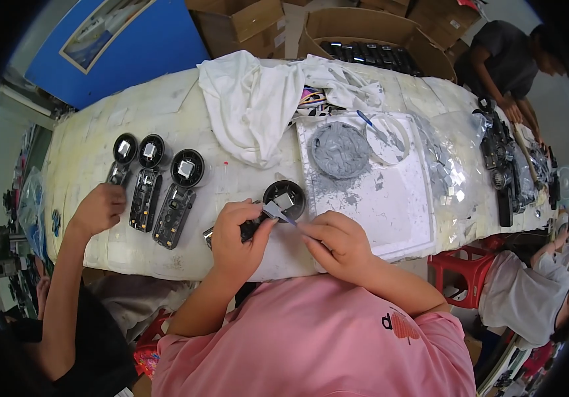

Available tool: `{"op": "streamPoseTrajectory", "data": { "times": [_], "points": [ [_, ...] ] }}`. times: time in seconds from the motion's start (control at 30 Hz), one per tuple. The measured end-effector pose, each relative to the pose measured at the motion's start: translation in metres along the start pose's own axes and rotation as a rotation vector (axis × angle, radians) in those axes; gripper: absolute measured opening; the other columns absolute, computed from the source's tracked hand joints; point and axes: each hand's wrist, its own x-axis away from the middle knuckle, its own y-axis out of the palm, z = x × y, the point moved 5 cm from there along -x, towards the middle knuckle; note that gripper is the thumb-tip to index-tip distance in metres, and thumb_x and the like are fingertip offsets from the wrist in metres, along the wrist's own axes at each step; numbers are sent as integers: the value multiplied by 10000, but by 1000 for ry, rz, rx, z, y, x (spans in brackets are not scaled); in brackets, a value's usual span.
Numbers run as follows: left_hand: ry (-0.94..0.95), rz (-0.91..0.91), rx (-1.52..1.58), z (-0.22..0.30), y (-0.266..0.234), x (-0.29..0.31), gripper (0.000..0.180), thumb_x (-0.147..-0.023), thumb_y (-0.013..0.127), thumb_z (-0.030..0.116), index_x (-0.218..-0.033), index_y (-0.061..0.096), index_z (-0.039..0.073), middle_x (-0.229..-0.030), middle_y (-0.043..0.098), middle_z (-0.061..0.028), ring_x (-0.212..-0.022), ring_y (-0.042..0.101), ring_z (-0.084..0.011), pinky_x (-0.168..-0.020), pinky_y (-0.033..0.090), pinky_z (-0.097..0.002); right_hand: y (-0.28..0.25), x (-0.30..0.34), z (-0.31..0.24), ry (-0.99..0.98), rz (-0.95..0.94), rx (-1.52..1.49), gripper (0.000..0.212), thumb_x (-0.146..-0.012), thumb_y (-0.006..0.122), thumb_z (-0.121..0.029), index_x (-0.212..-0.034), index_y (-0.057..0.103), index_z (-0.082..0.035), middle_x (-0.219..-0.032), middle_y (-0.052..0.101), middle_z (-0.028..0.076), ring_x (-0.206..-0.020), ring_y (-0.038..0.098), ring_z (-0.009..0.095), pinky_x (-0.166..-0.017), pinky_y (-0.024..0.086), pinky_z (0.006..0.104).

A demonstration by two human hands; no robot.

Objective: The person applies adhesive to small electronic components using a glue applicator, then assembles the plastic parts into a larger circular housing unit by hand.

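Black round-headed device (286, 200) lay under and just beyond left hand (237, 239), long axis slanting back leftward beneath it; left nearer, fingers pinching grey square piece (273, 210). Right hand (341, 247) pinched thin blue tool (290, 220), tip at that piece.

The long table (76, 172) has a pale, yellowish-white covering, which shows patches and stains; on its left part lie three black devices (143, 198) with round heads, side by side; at the far edge a white cloth (248, 109) is spread in folds; to the right of it lies a white tray (397, 212), smeared with grey; next comes clear plastic (453, 142), then, at the right end, a heap of black parts (506, 155).
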Motion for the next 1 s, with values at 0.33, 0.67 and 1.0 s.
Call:
{"op": "streamPoseTrajectory", "data": {
  "times": [0.33, 0.67, 1.0],
  "points": [
    [-19, 16, 41, 1, 0, 1, 383, -709, 766, -50, -967, 494, 30, -901, 633, -140, -813, 637, -285, -838, 537, -402, -6, 6, -4, -81, 32, 130, 255, -735, 707, 9, -987, 663, 2, -765, 593, 106, -619, 573, 237, -526, 455, 336],
    [-56, 28, 89, -4, 0, 4, 379, -717, 759, -56, -952, 476, 28, -913, 633, -145, -831, 643, -282, -853, 535, -398, -4, 3, -8, -129, -33, 146, 248, -732, 703, 25, -975, 660, 2, -800, 599, 113, -646, 579, 240, -534, 455, 332],
    [-45, -49, -38, 11, 5, -18, 337, -729, 746, -18, -973, 518, 25, -943, 629, -152, -848, 613, -310, -747, 495, -385, -41, 0, -4, 40, 56, 99, 183, -755, 680, 64, -934, 673, 28, -767, 610, 117, -634, 588, 211, -552, 459, 291]
  ]
}}
